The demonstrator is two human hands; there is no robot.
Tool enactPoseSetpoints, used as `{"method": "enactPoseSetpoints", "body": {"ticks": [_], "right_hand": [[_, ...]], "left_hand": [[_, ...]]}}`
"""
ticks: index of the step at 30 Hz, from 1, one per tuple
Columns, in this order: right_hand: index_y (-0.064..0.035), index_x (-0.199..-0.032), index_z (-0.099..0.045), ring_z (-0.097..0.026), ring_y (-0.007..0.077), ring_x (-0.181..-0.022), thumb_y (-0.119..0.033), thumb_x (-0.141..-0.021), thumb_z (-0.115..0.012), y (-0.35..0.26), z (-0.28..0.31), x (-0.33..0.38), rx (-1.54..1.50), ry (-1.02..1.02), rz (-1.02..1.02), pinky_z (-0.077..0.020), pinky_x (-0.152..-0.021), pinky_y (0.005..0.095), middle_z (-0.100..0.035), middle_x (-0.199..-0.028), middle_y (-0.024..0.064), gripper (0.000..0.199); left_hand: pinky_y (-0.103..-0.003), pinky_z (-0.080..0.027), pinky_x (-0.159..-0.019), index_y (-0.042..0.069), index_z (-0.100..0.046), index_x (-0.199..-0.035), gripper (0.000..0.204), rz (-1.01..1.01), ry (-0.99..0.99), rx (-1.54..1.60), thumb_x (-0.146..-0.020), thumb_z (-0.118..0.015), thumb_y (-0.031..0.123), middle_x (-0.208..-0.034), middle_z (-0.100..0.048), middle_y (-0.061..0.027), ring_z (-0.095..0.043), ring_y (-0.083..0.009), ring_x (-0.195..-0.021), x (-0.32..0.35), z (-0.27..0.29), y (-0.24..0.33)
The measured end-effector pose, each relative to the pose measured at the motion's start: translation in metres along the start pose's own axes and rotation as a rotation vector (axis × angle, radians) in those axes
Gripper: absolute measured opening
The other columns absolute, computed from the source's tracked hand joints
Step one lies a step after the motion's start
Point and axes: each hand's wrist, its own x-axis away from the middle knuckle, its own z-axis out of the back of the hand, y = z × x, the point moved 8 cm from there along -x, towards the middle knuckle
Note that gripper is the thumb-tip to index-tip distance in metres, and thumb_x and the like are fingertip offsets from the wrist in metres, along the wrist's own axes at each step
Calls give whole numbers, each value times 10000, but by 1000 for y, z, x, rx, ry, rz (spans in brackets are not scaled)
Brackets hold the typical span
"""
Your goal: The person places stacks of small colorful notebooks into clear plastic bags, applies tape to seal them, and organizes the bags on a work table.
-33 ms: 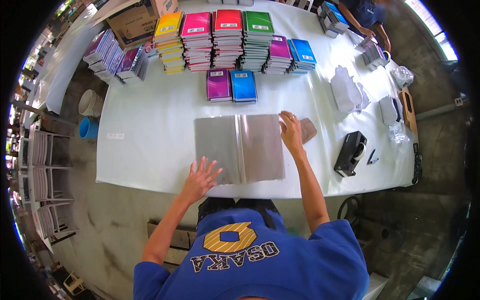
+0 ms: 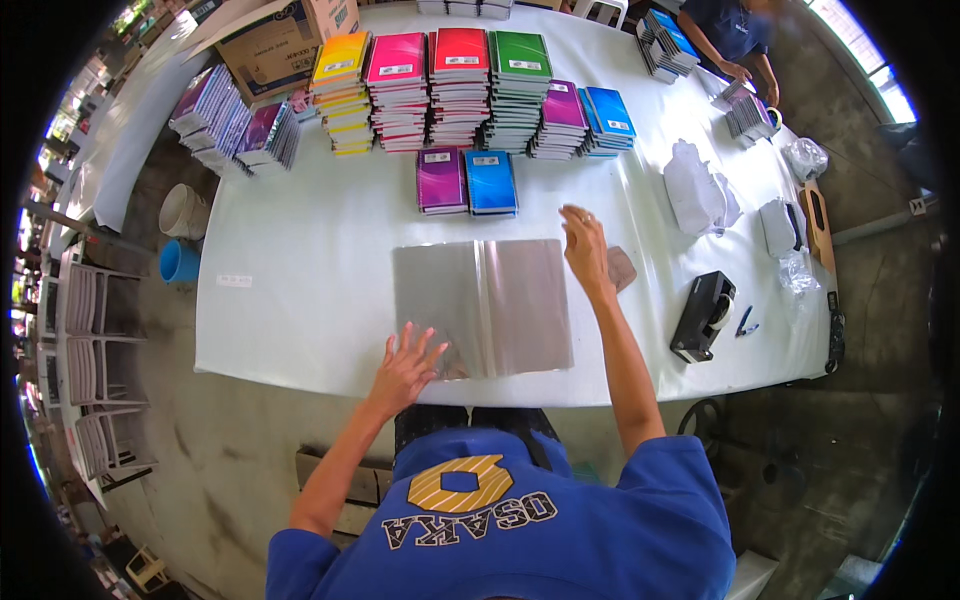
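Clear plastic book covers (image 2: 525,300) lie flat in front of me, with a lighter band running down the middle. At their lower left corner rests my left hand (image 2: 405,365), fingers spread and holding nothing. My right hand (image 2: 585,240) hovers at the upper right corner, its fingers stretched toward the left and slightly bent, with nothing visible in them. Just beyond the covers lie a purple notebook (image 2: 442,182) and a blue notebook (image 2: 491,182), side by side. A small brown pad-like thing (image 2: 621,268) sits beside my right wrist, partly hidden by it.
Tall notebook stacks (image 2: 460,95) stand at the back, beside a cardboard box (image 2: 270,50). Toward the right are a black tape dispenser (image 2: 704,315), a small blue tool (image 2: 746,322) and crumpled white plastic (image 2: 698,190). Another person's hand (image 2: 737,72) is near notebooks at far right.
My right hand has come off the covers' upper right corner and moved slightly away from me. My left hand stays at the lower left corner. The whole view has shifted a little.
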Motion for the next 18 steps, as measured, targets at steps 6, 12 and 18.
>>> {"method": "enactPoseSetpoints", "body": {"ticks": [6,12,18], "right_hand": [[1,-1003,-662,-570,321,-1051,45,-789,-609,-5,-43,-96,-35,13,164,-452,-882,405,-641,-1102,126,224],[-43,-1052,-672,-564,295,-1113,-279,-740,-743,-16,-109,-83,34,-210,450,-416,-994,436,-637,-1156,114,397],[-15,-1159,-620,-558,340,-1090,8,-780,-634,19,-58,-120,-114,103,281,-376,-1026,464,-624,-1139,159,380]], "left_hand": [[-569,-227,-1114,228,-441,-1427,570,91,148,270,-887,-615,179,-1526,-326,-90,-217,-386,-1426,-18,21,7],[-512,-256,-1118,172,-456,-1417,564,198,368,439,-883,-610,73,-1501,-374,-100,-264,-393,-1410,-67,50,2],[-358,-250,-1143,77,-417,-1429,548,444,488,794,-908,-576,21,-1507,-371,-108,-290,-268,-1420,-106,53,-10]]}}
